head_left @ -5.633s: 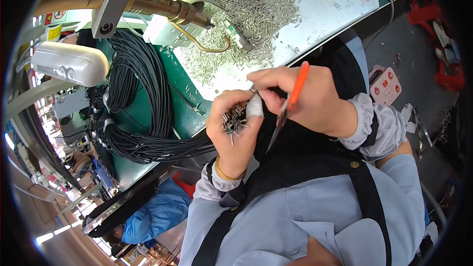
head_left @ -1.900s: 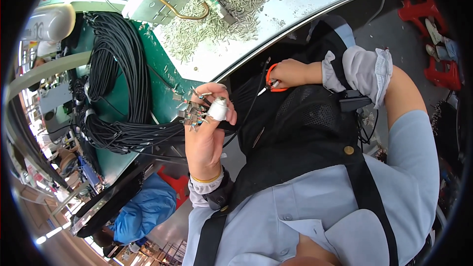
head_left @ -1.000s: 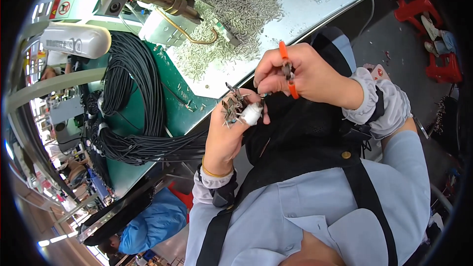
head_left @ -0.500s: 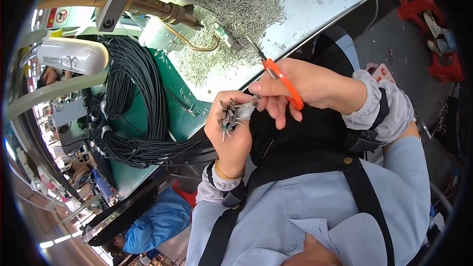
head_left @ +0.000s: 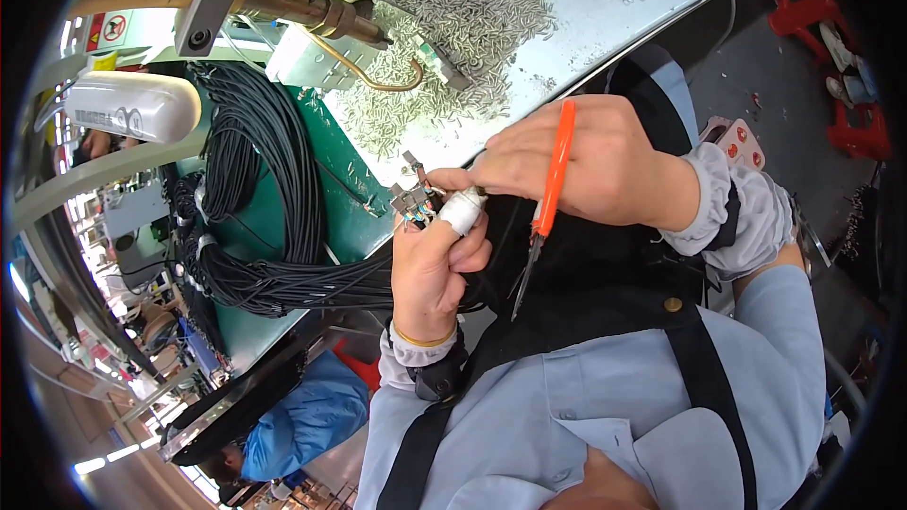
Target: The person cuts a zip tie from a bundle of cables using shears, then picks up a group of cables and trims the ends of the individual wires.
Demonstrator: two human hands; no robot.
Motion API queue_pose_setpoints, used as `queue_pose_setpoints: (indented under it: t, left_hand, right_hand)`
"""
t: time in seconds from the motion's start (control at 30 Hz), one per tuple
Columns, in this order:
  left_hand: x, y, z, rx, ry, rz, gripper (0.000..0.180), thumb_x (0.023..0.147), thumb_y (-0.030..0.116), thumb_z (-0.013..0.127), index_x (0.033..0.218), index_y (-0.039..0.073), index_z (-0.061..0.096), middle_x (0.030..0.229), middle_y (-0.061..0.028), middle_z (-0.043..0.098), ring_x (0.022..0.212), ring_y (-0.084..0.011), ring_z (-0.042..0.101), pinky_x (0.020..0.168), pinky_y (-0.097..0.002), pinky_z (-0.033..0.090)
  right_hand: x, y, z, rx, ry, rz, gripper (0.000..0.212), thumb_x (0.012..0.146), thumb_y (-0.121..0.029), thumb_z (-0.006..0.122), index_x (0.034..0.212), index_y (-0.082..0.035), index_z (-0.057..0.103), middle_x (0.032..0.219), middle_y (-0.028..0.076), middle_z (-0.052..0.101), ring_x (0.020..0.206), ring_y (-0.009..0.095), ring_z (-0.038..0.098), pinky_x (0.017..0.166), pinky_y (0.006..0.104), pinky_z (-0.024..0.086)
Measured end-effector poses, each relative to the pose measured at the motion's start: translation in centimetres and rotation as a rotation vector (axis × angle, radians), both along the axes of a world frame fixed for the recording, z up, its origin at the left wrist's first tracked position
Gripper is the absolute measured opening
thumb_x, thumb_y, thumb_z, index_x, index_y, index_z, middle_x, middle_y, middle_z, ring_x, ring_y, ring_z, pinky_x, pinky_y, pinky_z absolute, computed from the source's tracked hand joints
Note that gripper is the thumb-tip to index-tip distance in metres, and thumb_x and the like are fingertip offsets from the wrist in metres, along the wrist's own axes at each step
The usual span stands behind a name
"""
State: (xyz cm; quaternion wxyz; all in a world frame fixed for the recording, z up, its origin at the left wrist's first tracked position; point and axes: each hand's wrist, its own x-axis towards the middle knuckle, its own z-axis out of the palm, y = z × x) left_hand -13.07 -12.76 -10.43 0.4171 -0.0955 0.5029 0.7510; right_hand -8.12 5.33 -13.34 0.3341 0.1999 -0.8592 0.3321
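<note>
My left hand [head_left: 425,274] is closed round a bunch of small metal connectors [head_left: 413,202] with short coloured wires, which stick out above the fingers. A white wrap [head_left: 461,212] covers its thumb. My right hand [head_left: 595,165] meets it at the thumb tip, fingers bent over and pressed together, hiding whatever is pinched there. Orange-handled scissors [head_left: 556,170] hang from the right hand, their dark blades pointing down toward my black apron [head_left: 605,274].
Small metal pieces [head_left: 463,0] lie heaped on a white board [head_left: 605,28], with two orange caps at its far side. A machine with a brass-coloured rod [head_left: 283,14] overhangs the left. Coiled black cables [head_left: 274,161] lie on the green table [head_left: 350,227]. Red stools [head_left: 803,5] stand at right.
The right hand has turned over, swinging the scissors from blades up to blades down. My left hand has rotated, so the connectors now point up and the wrapped thumb shows.
</note>
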Motion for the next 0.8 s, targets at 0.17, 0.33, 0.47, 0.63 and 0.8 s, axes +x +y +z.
queue_pose_setpoints:
  t: [0.17, 0.33, 0.47, 0.63, 0.8]
  left_hand:
    - [0.4, 0.2, 0.3, 0.049, 0.056, -0.037, 0.016, 0.078, -0.002, 0.053, 0.093, 0.002, 0.048, 0.067, -0.0024, 0.046, 0.043, -0.0046, 0.031, 0.037, -0.0188, 0.022]
    - [1.3, 0.8, -1.0, -0.245, 0.657, -0.021, 0.026, 0.070, -0.008, 0.057, 0.093, 0.001, 0.050, 0.073, -0.0040, 0.051, 0.054, -0.0094, 0.045, 0.048, -0.0203, 0.036]
    - [2.5, 1.5, -1.2, -0.330, 1.021, 0.041, 0.033, 0.063, -0.012, 0.060, 0.093, -0.001, 0.051, 0.078, -0.0057, 0.055, 0.066, -0.0124, 0.051, 0.061, -0.0211, 0.041]
    - [2.1, 1.1, -1.7, -0.370, 1.257, 0.015, 0.032, 0.061, -0.014, 0.062, 0.090, -0.003, 0.053, 0.082, -0.0070, 0.056, 0.072, -0.0119, 0.053, 0.067, -0.0211, 0.043]
    - [2.0, 1.5, -1.7, -0.332, 1.314, 0.043, 0.027, 0.064, -0.012, 0.062, 0.089, -0.004, 0.055, 0.081, -0.0062, 0.056, 0.073, -0.0108, 0.053, 0.066, -0.0212, 0.043]
  right_hand:
    - [0.9, -0.6, 0.2, -0.092, -0.094, 0.015, 0.019, 0.071, -0.009, 0.065, 0.088, -0.005, 0.059, 0.080, 0.004, 0.063, 0.066, 0.018, 0.062, 0.054, 0.0245, 0.047]
    - [1.7, -1.9, 0.4, -0.229, -0.294, -0.078, 0.017, 0.070, -0.003, 0.065, 0.086, -0.002, 0.058, 0.082, 0.008, 0.062, 0.066, 0.020, 0.062, 0.057, 0.0258, 0.048]
    - [1.8, -2.4, 0.6, -0.477, -0.448, -0.068, 0.012, 0.075, -0.001, 0.060, 0.085, 0.001, 0.054, 0.084, 0.010, 0.062, 0.073, 0.018, 0.062, 0.064, 0.0252, 0.048]
    - [2.0, -2.2, 1.1, -0.746, -0.699, 0.021, 0.010, 0.082, -0.002, 0.054, 0.089, 0.004, 0.049, 0.087, 0.011, 0.061, 0.085, 0.013, 0.059, 0.072, 0.0244, 0.046]
    - [2.0, -2.5, 0.6, -0.898, -0.688, 0.078, 0.009, 0.086, -0.004, 0.050, 0.090, 0.003, 0.048, 0.087, 0.009, 0.060, 0.086, 0.012, 0.058, 0.072, 0.0237, 0.045]
